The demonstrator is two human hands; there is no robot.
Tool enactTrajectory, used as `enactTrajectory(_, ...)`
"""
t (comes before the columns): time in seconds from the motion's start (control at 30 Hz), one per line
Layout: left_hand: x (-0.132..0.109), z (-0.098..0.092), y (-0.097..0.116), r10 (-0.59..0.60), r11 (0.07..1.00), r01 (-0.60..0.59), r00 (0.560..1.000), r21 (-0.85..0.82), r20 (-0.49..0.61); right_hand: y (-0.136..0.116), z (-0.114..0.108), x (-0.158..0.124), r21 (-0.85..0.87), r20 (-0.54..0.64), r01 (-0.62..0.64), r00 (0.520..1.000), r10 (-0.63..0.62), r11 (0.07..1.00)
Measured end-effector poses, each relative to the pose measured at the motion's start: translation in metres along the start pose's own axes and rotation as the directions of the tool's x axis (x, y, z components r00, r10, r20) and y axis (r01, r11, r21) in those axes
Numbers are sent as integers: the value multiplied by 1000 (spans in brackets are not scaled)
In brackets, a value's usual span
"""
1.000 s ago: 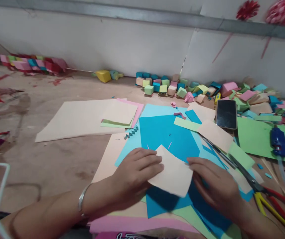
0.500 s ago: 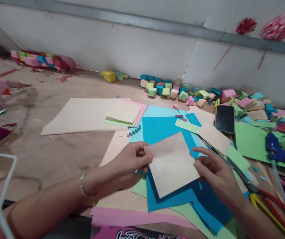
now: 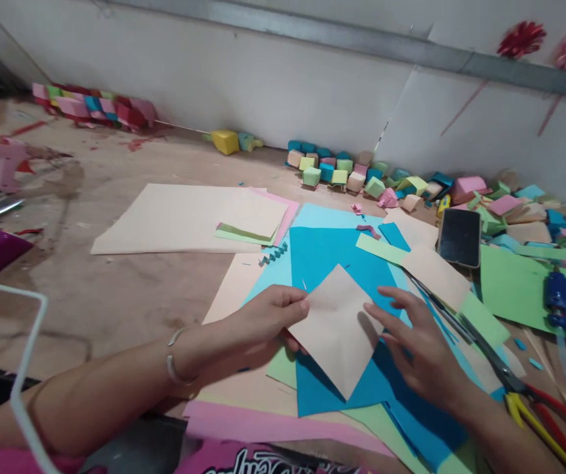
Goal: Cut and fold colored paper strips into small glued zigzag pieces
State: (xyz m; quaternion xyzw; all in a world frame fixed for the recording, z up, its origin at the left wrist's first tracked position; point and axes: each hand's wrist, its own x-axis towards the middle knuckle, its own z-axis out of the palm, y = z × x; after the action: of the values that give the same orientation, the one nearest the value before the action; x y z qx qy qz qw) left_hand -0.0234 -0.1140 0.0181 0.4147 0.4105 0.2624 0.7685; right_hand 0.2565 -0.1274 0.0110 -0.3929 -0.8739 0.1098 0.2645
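Observation:
A square of cream paper [image 3: 339, 329] is held tilted above blue sheets [image 3: 322, 250], one corner toward me. My left hand [image 3: 278, 316] pinches its left corner between thumb and fingers. At the paper's right side, my right hand [image 3: 416, 342] has its fingers spread. One of its fingertips is over or against the paper's right edge; whether it presses there I cannot tell. Beside my right hand lie scissors [image 3: 503, 372] with red and yellow handles, their blades pointing to the back left.
A cream sheet [image 3: 174, 220] lies at the back left. Small folded paper boxes [image 3: 339, 178] line the wall. To the right are a phone [image 3: 459, 237], a blue glue gun [image 3: 562, 299] and a green sheet [image 3: 510, 283]. A pink glue gun [image 3: 4, 164] sits at the far left.
The cream paper has turned so one corner points toward me. My right hand has loosened from its right corner and spread its fingers. My left hand keeps its pinch.

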Motion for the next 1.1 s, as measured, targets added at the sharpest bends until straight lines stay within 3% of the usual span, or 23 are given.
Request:
enactTrajectory(0.1, 0, 1, 0, -41, 993, 43, 999, -113, 16, -4, 3, 1, -182, -79, 126, 987, -142, 975)
enactTrajectory(0.23, -1, 5, 7, -112, 977, 102, 993, -189, -44, -10, 2, 2, -206, -88, 237, 962, -260, 949)
enactTrajectory(0.37, -1, 7, 10, -129, 965, 107, 989, -240, -77, -11, 0, 1, -223, -77, 251, 959, -273, 942)
enactTrajectory(0.47, 0, 6, 3, -119, 969, 102, 991, -226, -63, -10, -5, 2, -193, -136, 242, 953, -270, 951)
enactTrajectory(0.57, 0, 6, -5, -27, 991, 19, 998, -130, -65, -8, -9, 3, -101, -103, 264, 956, -274, 959)
enactTrajectory(0.63, -1, 7, -7, 45, 999, -46, 998, -24, -47, -7, -11, 3, 2, -29, 235, 972, -234, 972)
enactTrajectory(0.73, -4, 9, -4, 61, 991, -62, 998, 117, 10, -9, -9, 3, 132, 51, 82, 995, -89, 988)
enactTrajectory(0.87, -7, 13, 3, 1, 991, -10, 998, 135, 66, -10, -4, 2, 230, 6, -133, 991, 135, 964)
enactTrajectory(0.97, -7, 12, 4, -40, 987, 19, 991, 158, 130, -11, 0, 2, 314, -12, -168, 983, 181, 935)
enactTrajectory(1.1, -10, 8, 8, 45, 946, -92, 987, 310, 154, -16, 3, 2, 319, -17, -160, 985, 174, 934)
